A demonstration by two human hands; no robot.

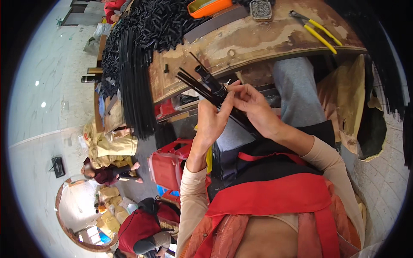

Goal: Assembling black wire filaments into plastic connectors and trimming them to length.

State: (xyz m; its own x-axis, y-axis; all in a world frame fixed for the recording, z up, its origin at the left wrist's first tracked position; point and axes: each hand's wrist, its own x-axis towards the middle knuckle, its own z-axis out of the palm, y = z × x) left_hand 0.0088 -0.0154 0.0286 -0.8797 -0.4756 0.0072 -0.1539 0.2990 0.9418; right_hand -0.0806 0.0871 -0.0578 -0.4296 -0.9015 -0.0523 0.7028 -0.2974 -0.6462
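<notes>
A bundle of thin black rods slants across my lap, with a short black ribbed tube standing up among the rods. My left hand is closed around the bundle from the left, thumb pointing up along it. From the right, my right hand pinches close against the bundle, thumb and forefinger together. A thin white strand shows beside the right fingertips. What exactly lies between those fingertips is too small to tell. The rods' lower ends run down beneath my hands.
On the worn wooden table ahead lies a large heap of short black tubes. Long black strands hang over its edge. Yellow-handled pliers, a small metal tray and an orange bin rest there. A red chair stands left; other people are beyond.
</notes>
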